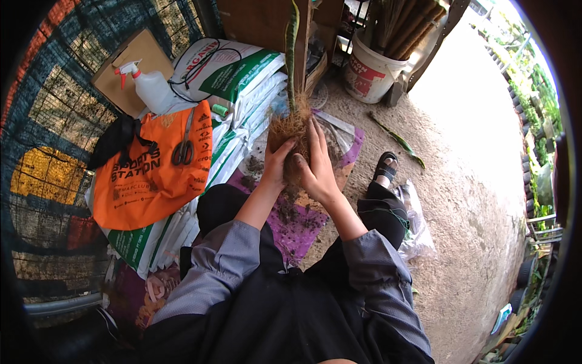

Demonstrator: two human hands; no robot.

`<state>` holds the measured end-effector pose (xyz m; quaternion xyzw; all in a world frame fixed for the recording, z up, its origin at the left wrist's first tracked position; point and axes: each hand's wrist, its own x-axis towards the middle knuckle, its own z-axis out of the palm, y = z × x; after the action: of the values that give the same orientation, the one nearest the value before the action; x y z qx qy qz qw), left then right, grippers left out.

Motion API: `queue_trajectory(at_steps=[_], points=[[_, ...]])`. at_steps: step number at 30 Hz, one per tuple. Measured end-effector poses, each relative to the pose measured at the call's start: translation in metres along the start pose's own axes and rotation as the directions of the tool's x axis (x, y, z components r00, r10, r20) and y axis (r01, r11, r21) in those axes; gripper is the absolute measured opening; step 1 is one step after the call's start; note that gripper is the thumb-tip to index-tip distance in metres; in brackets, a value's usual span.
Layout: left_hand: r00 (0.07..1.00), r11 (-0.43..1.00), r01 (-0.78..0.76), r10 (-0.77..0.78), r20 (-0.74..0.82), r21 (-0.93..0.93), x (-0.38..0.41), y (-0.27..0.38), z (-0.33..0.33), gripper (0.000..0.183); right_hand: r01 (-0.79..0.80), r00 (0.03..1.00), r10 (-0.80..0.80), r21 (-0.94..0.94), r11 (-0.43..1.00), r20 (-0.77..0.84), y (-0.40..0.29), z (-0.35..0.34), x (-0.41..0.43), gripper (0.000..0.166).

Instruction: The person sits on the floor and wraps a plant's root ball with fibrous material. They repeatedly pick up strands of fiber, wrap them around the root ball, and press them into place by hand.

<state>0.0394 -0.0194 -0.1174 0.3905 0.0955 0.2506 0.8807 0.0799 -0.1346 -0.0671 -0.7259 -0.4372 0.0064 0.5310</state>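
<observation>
A snake plant leaf rises upright from a ball of brown coconut fibre. My left hand cups the near left side of the ball, its thumb pressed on the fibre. On the right, my right hand lies along the ball with its fingers stretched away from me and its thumb across the near side. Both palms hold the ball between them above a purple patterned sheet strewn with dark soil. The underside of the ball is hidden.
On the left, stacked fertiliser sacks carry an orange bag, scissors, green twine and a spray bottle. A cut leaf and clear plastic lie right. Farther off stands a paint bucket holding fibre rolls.
</observation>
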Motion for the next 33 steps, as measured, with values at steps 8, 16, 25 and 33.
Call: queue_trajectory(at_steps=[8, 16, 25, 33], points=[[0.987, 0.985, 0.084, -0.061, 0.151, -0.151, -0.01, 0.013, 0.001, 0.053, -0.014, 1.0, 0.014, 0.077, 0.997, 0.009, 0.012, -0.008, 0.011, 0.08], [0.967, 0.989, -0.076, 0.043, 0.25, 0.123, -0.019, 0.039, 0.023, 0.069, -0.148, 0.974, 0.222, 0.594, 0.791, -0.053, 0.013, -0.019, 0.012, 0.075], [0.845, 0.935, 0.353, -0.301, 0.441, -0.039, 0.028, 0.084, 0.035, 0.091, -0.294, 0.94, 0.193, 0.955, 0.037, 0.282, 0.015, -0.03, 0.017, 0.077], [0.909, 0.952, 0.138, -0.231, 0.346, 0.273, 0.032, 0.094, 0.054, 0.042, -0.191, 0.965, 0.208, 0.972, 0.138, 0.161, 0.022, -0.027, 0.009, 0.089]])
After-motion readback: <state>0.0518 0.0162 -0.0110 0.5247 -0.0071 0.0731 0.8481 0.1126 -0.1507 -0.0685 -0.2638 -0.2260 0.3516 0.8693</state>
